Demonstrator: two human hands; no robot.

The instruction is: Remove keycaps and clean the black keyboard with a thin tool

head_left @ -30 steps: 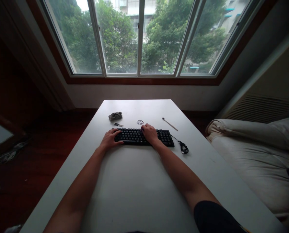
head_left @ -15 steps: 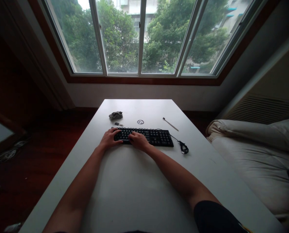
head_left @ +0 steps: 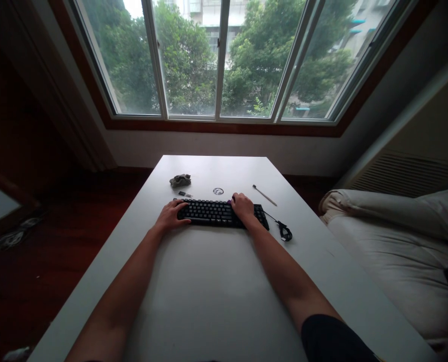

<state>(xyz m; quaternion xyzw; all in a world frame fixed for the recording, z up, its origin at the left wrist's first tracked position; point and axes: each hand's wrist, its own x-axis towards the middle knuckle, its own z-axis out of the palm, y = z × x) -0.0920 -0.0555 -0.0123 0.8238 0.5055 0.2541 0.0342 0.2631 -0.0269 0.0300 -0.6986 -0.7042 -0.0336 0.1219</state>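
Spread over the left end of the keyboard (head_left: 209,213), laid on the table (head_left: 212,286), is the left hand (head_left: 169,214); any pinch by the curled right hand (head_left: 243,207) cannot be confirmed, and skidding could be caused by slackened left-hand pressure.

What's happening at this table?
A person has both hands at a black keyboard on the white table. The left hand is at its left end; the right hand is over its right part, with something purple, too small to identify, beside it. The bundled cable lies to the keyboard's right.
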